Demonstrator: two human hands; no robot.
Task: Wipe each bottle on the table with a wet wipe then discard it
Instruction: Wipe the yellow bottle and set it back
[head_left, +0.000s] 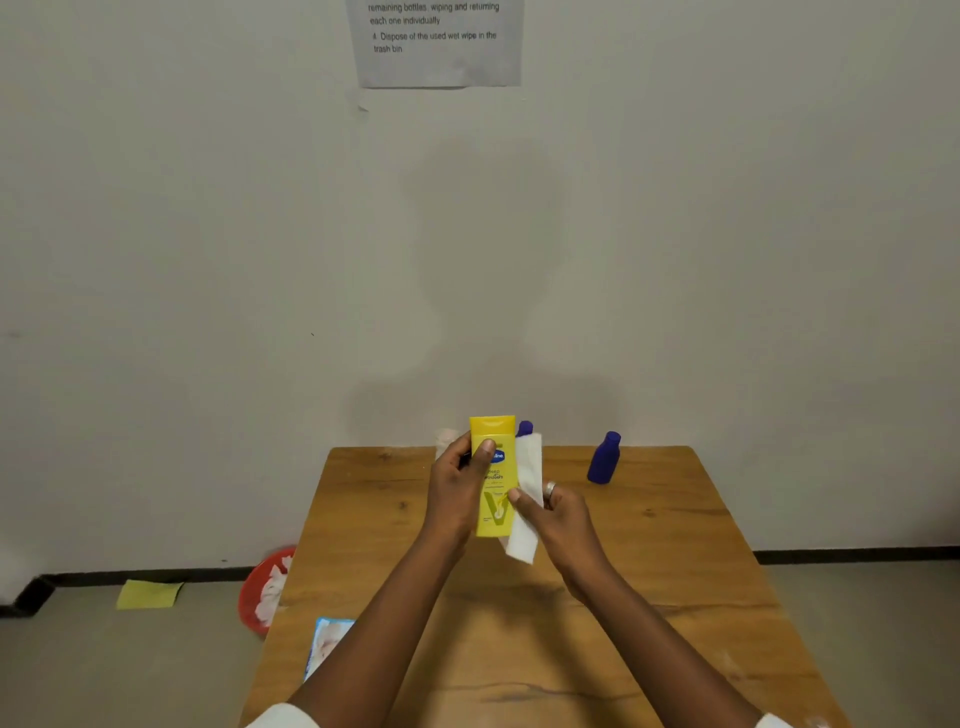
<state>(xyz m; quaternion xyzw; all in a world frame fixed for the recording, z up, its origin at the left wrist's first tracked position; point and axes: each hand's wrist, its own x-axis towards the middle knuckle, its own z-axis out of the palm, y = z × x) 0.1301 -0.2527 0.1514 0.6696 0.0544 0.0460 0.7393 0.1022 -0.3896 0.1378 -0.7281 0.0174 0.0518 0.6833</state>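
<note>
Wooden and brown, the desk (675, 571) fills the lower middle of the room, pushed against a pale wall (208, 260) that carries a printed sheet of paper (436, 44) at twelve o'clock. Over the desk's centre a person holds a yellow bottle (493, 475) upright, lifted clear of the wood. The left hand (457, 493) grips the bottle from its nine o'clock side, thumb curled across the label near the top and fingers (460, 457) wrapped behind. The right hand (561, 512), a ring on one finger, comes in from three o'clock and pinches a white wet wipe (527, 499) against the bottle's lower right edge; the wipe hangs in a long folded strip down the bottle's side.

At two o'clock from the hands a dark blue bottle (604, 458) stands on the desk near the far edge. A second blue bottle (524, 428) shows only its cap just behind the yellow one, and something pale (445, 441) sits behind the left hand, too hidden to make out. At eight o'clock, on the floor beside the desk, a red bin (257, 592) holds crumpled white wipes. A blue-edged wipe packet (327, 644) lies on the desk's near left edge. Farther left, a yellow-green sheet (149, 594) rests on the floor by the skirting.
</note>
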